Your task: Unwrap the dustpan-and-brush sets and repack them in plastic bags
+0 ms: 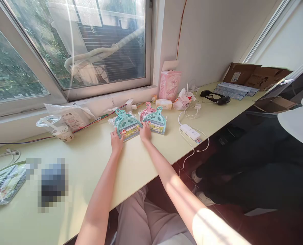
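Observation:
A teal mini dustpan and brush set [128,125] in clear wrapping leans upright in a small stack on the table, handle pointing up. My left hand [117,140] grips its lower left edge. On the opposite side, my right hand [145,132] is closed at its right edge, the fingertips partly hidden. Right beside that hand stands a second teal dustpan set [155,121], with a pink dustpan [148,109] behind it. Another wrapped green dustpan set [5,185] lies flat at the table's left end.
A plastic drink cup [54,127] tilts near the window sill, beside a white packet [76,117]. Rightward are a pink box [170,83], a power strip [189,131] with loose cables, a black headset [214,97] and cardboard boxes [256,76]. A person in dark clothes [243,170] is at right.

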The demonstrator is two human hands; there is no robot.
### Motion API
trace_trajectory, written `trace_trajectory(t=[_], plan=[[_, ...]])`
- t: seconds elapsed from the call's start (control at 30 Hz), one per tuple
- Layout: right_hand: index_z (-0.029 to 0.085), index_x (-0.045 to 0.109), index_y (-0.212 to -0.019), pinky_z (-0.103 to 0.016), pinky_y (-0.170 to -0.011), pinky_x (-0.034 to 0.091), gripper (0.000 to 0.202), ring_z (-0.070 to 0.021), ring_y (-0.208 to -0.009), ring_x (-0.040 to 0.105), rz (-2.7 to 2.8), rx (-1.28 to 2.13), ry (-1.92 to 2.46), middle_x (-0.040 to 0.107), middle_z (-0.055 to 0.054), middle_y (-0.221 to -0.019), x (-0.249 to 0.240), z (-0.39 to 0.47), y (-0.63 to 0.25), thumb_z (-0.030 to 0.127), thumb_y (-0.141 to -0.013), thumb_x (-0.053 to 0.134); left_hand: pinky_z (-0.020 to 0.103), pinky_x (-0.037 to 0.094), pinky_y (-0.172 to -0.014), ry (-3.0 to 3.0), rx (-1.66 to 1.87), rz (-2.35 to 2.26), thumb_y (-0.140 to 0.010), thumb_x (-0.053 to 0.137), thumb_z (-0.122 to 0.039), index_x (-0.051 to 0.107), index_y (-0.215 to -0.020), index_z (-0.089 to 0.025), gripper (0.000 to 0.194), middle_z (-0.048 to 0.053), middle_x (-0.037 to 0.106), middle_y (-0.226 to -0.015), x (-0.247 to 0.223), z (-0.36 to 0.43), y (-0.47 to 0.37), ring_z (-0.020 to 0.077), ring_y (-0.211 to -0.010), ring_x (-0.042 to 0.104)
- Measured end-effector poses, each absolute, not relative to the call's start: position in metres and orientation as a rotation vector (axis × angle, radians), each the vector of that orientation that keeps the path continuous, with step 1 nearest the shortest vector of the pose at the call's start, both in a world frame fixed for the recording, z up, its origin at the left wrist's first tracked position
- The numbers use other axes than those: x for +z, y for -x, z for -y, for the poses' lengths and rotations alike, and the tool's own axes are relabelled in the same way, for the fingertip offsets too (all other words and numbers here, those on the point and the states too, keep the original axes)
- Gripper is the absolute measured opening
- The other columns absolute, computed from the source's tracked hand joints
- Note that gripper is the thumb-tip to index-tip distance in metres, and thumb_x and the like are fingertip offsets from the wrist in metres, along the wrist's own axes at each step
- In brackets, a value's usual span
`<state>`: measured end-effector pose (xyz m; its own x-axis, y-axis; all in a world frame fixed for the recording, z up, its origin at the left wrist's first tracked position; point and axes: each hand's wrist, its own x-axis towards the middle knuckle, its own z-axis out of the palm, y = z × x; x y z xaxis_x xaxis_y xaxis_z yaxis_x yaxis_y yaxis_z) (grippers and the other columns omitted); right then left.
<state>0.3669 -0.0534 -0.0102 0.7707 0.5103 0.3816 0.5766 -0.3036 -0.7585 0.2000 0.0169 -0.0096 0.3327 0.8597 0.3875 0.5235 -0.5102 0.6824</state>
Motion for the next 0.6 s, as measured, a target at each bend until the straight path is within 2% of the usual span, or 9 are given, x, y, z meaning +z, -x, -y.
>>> trace_trajectory(t=[0.2, 0.37, 0.47, 0.6], plan=[[0.02, 0.057, -0.121, -0.034, -0.091, 0.043, 0.034, -0.0242, -0.119, 0.05, 0.833, -0.126, 2.015, 0.059, -0.011, -0.124, -0.008, 0.039, -0.375, 0.019, -0.088, 0.057, 0.049, 0.034, -0.109, -2.212, 1.067, -1.214, -0.085, 0.058, -0.027, 0.032, -0.145, -0.017, 0.066, 0.019, 0.041, -0.136, -0.014, -0.036, -0.215, 0.0315, -0.133, 0.038], [0.021, 0.047, -0.133, -0.036, -0.089, 0.045, 0.047, -0.0267, -0.124, 0.045, 0.866, -0.22, 2.059, 0.052, -0.014, -0.131, 0.0, 0.035, -0.373, 0.018, -0.087, 0.057, 0.051, 0.039, -0.103, -2.22, 1.017, -1.257, -0.09, 0.05, -0.031, 0.026, -0.149, -0.015, 0.066, 0.022, 0.042, -0.134, -0.013, -0.046, -0.226, 0.033, -0.127, 0.045], [0.022, 0.049, -0.131, -0.039, -0.093, 0.043, 0.045, -0.0283, -0.128, 0.041, 0.884, -0.25, 2.091, 0.05, -0.015, -0.134, 0.003, 0.033, -0.373, 0.017, -0.087, 0.058, 0.052, 0.04, -0.101, -2.228, 1.01, -1.308, -0.091, 0.049, -0.032, 0.027, -0.149, -0.016, 0.064, 0.022, 0.042, -0.134, -0.012, -0.048, -0.231, 0.0344, -0.126, 0.045], [0.022, 0.053, -0.127, -0.043, -0.093, 0.041, 0.041, -0.0306, -0.124, 0.043, 0.842, -0.314, 2.096, 0.051, -0.016, -0.133, 0.002, 0.027, -0.377, 0.016, -0.086, 0.059, 0.052, 0.04, -0.1, -2.207, 1.008, -1.339, -0.091, 0.05, -0.034, 0.029, -0.148, -0.016, 0.064, 0.023, 0.042, -0.134, -0.008, -0.049, -0.235, 0.0355, -0.125, 0.046]])
